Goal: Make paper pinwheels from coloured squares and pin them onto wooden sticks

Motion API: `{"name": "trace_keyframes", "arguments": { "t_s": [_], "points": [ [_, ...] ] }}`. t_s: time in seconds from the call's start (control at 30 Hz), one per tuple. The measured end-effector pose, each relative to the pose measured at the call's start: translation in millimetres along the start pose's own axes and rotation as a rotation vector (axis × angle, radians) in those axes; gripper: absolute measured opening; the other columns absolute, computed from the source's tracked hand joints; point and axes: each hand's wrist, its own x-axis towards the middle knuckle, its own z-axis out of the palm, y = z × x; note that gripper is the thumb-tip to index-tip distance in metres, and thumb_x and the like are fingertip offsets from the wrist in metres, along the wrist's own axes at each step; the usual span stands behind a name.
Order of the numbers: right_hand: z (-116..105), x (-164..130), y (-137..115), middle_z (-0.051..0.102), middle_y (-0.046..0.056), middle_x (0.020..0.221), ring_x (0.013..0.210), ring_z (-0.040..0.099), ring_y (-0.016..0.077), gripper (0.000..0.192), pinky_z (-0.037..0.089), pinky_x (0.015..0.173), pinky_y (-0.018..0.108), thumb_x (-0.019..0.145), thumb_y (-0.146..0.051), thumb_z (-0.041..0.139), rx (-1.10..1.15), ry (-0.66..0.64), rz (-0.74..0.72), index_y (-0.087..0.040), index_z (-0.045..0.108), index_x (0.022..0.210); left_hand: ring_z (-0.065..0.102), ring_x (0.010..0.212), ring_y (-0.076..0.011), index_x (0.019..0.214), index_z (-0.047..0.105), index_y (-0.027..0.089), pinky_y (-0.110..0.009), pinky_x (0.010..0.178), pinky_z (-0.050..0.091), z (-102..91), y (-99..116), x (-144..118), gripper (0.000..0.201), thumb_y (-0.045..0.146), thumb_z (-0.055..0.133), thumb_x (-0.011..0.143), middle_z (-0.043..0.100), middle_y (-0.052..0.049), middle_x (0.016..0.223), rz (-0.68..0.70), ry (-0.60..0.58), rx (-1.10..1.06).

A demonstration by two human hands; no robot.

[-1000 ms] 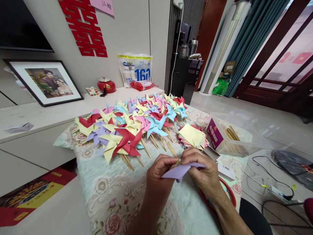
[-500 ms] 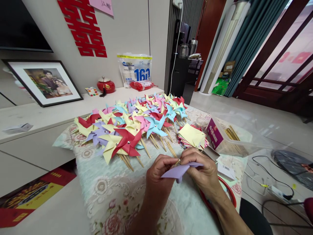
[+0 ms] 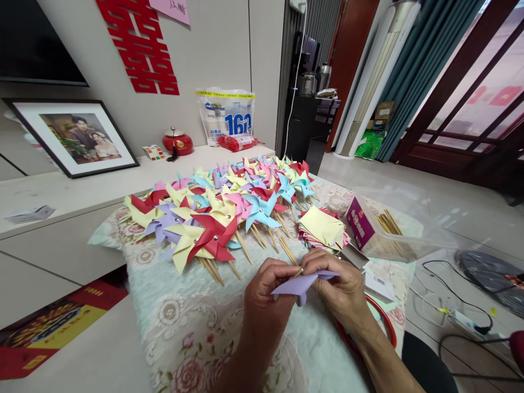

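My left hand (image 3: 268,292) and my right hand (image 3: 341,286) meet over the near part of a table covered by a floral cloth (image 3: 192,322). Together they pinch a folded lilac paper piece (image 3: 301,284), and a thin wooden stick (image 3: 297,272) shows between the fingertips. Just beyond the hands lies a stack of cut coloured paper squares (image 3: 323,226), yellow on top. Several finished paper pinwheels on sticks (image 3: 221,210) cover the far half of the table in red, yellow, blue, pink and lilac.
A clear plastic box with wooden sticks (image 3: 395,232) and a purple carton (image 3: 359,222) sits at the right. A red hoop (image 3: 382,322) lies by my right wrist. A low white cabinet (image 3: 82,191) with a framed photo stands at the left. Cables (image 3: 454,314) trail on the floor.
Both hands and the lilac paper have barely shifted, only a little lower; the fingers keep working the paper at the stick.
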Motion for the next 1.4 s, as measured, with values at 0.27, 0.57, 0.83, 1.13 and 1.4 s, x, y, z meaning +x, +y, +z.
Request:
{"name": "trace_keyframes", "arguments": {
  "t_s": [0.27, 0.57, 0.83, 1.13, 1.4],
  "points": [
    [1.5, 2.0, 3.3, 0.070, 0.004, 0.082, 0.080, 0.065, 0.0199, 0.004, 0.052, 0.076, 0.035, 0.091, -0.027, 0.070, 0.022, 0.008, -0.037, -0.024, 0.072, 0.089, 0.061, 0.060, -0.0131, 0.087, 0.078, 0.021, -0.023, 0.052, 0.050, 0.9, -4.0, -0.8, 0.014, 0.013, 0.071, 0.077, 0.064, -0.003, 0.082, -0.109, 0.033, -0.084],
    [1.0, 1.8, 2.1, 0.070, 0.004, 0.082, 0.080, 0.066, 0.0202, 0.006, 0.052, 0.076, 0.035, 0.091, -0.028, 0.069, 0.012, 0.012, -0.027, -0.024, 0.072, 0.089, 0.062, 0.058, -0.0119, 0.087, 0.079, 0.022, -0.021, 0.049, 0.049, 0.6, 1.4, 0.2, 0.020, 0.008, 0.071, 0.075, 0.065, -0.001, 0.080, -0.037, 0.019, -0.015],
    [1.3, 1.5, 2.2, 0.070, 0.004, 0.081, 0.079, 0.065, 0.0202, 0.012, 0.051, 0.075, 0.035, 0.092, -0.034, 0.068, 0.036, 0.006, -0.022, -0.024, 0.073, 0.089, 0.059, 0.057, -0.0113, 0.085, 0.078, 0.021, -0.020, 0.047, 0.047, 5.4, -5.3, -2.6, 0.010, 0.016, 0.074, 0.077, 0.062, -0.001, 0.077, -0.107, 0.070, -0.153],
    [1.8, 0.1, 3.5, 0.069, 0.002, 0.082, 0.080, 0.064, 0.0183, 0.006, 0.050, 0.076, 0.032, 0.092, -0.028, 0.068, 0.030, 0.006, 0.012, -0.024, 0.072, 0.088, 0.061, 0.059, -0.0116, 0.092, 0.077, 0.021, -0.022, 0.050, 0.049, -0.3, -8.0, -3.8, 0.017, 0.012, 0.071, 0.080, 0.062, -0.001, 0.082, -0.081, 0.005, -0.084],
    [2.0, -0.5, 1.0, 0.069, 0.001, 0.085, 0.081, 0.064, 0.0183, 0.005, 0.048, 0.077, 0.033, 0.092, -0.027, 0.068, -0.013, -0.015, 0.042, -0.025, 0.070, 0.088, 0.062, 0.058, -0.0087, 0.092, 0.074, 0.023, -0.019, 0.050, 0.049, -0.6, -4.3, -2.5, 0.018, 0.009, 0.068, 0.083, 0.061, 0.002, 0.084, 0.014, -0.028, -0.003]
  ]
}}
